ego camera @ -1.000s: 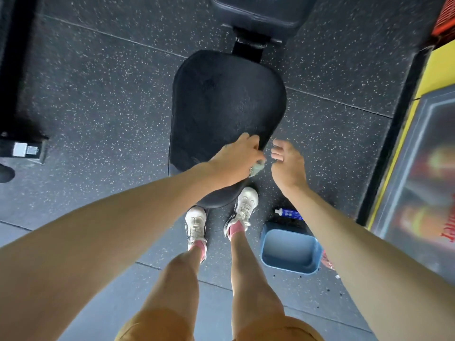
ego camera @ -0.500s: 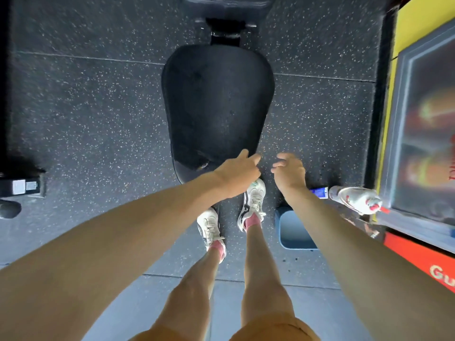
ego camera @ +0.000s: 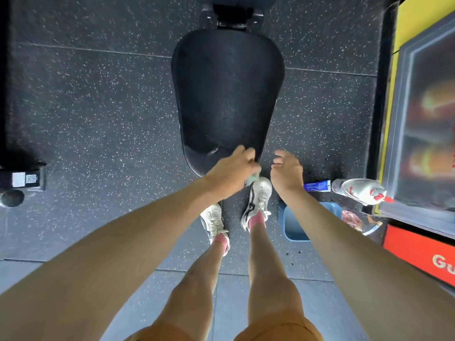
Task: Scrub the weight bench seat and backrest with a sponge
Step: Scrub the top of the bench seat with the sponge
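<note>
The black padded bench seat (ego camera: 227, 94) lies straight ahead of me, narrowing toward my feet. My left hand (ego camera: 231, 172) is at the seat's near right edge and grips a pale green sponge (ego camera: 253, 178), which mostly hides under the palm. Beside the seat's near end, my right hand (ego camera: 286, 172) hovers over the floor, fingers loosely curled, holding nothing. The backrest is cut off at the top of the view past the black hinge bracket (ego camera: 232, 17).
A blue tub (ego camera: 293, 225) stands on the speckled rubber floor by my right foot, with a blue-white tube (ego camera: 316, 185) and a white spray bottle (ego camera: 357, 190) beyond it. A yellow-framed cabinet (ego camera: 423, 107) lines the right side. Dark equipment (ego camera: 22, 179) sits at far left.
The view has shifted, showing more of the seat and the spray bottle. My left hand with the sponge stays at the seat's near right edge; the right hand stays beside it.
</note>
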A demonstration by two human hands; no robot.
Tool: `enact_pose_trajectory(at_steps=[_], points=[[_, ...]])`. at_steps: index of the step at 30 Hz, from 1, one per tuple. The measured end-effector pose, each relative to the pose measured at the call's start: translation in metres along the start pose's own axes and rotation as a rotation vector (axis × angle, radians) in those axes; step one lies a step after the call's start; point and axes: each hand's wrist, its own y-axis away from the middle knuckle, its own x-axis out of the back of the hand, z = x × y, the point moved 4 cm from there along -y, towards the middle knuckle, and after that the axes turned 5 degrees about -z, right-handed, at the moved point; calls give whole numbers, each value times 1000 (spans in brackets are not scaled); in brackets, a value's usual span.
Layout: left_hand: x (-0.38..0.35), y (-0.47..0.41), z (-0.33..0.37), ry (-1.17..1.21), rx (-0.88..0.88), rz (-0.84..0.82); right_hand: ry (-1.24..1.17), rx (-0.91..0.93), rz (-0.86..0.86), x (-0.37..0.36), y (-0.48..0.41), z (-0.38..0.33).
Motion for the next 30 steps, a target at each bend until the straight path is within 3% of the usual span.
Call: enact_pose_trajectory(at_steps=[3,5,7,10,12,15,17,18,21,22,23,26,27,30], points=[[28,-3,-33,145,302,277,91,105,18,-6,11,-12],[30,-3,-44,129,443,300,206,226,0,-15,19,-19],[14,2,-34,79,393,201,334,305,-55,-26,26,-23],[-17,20,-14,44,130,61,417,296,-75,-34,31,-24],[-15,30,-24,152,128,132,397,306,-49,-36,34,-26],[5,35,-63,309,518,458,371,316,-12,-37,34,-26],[9,38,-68,297,682,464,369,306,-3,-38,33,-24],[8,36,-61,266,603,404,370,296,5,-39,32,-23],[-10,32,-36,209,135,167,379,259,41,-42,31,-23],[-8,32,-38,199,95,158,373,251,56,-44,31,-23],[-4,32,-48,225,165,205,360,243,70,-46,31,-25],[6,51,-89,357,668,464,321,202,97,-50,30,-26],[5,56,-88,300,665,438,321,195,107,-51,29,-26],[-11,57,-54,120,111,163,329,213,114,-51,29,-25]])
